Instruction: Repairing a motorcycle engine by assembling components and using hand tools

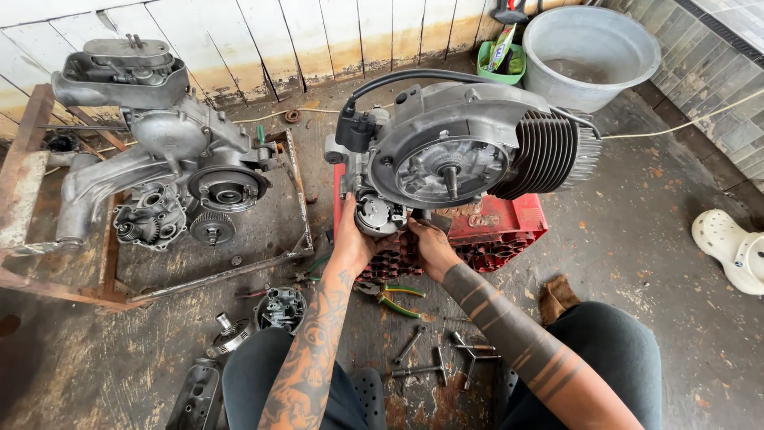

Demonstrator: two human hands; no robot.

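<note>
A grey scooter engine [469, 135] with a finned cylinder at its right rests on a red plastic crate [509, 227] in the middle of the floor. My left hand [352, 239] reaches up under the engine's lower left and touches a small round metal part [378, 213] there. Just to its right, my right hand [430, 243] presses against the engine's underside with its fingers curled; what it grips is hidden. Both forearms are tattooed.
A second, stripped engine case [159, 159] lies on a rusty metal frame [48, 271] at left. Green-handled pliers [394, 299], T-wrenches [430, 366], a carburettor [280, 309] and small parts lie by my knees. A grey tub [589, 52] stands far right, a white clog [732, 247] at right.
</note>
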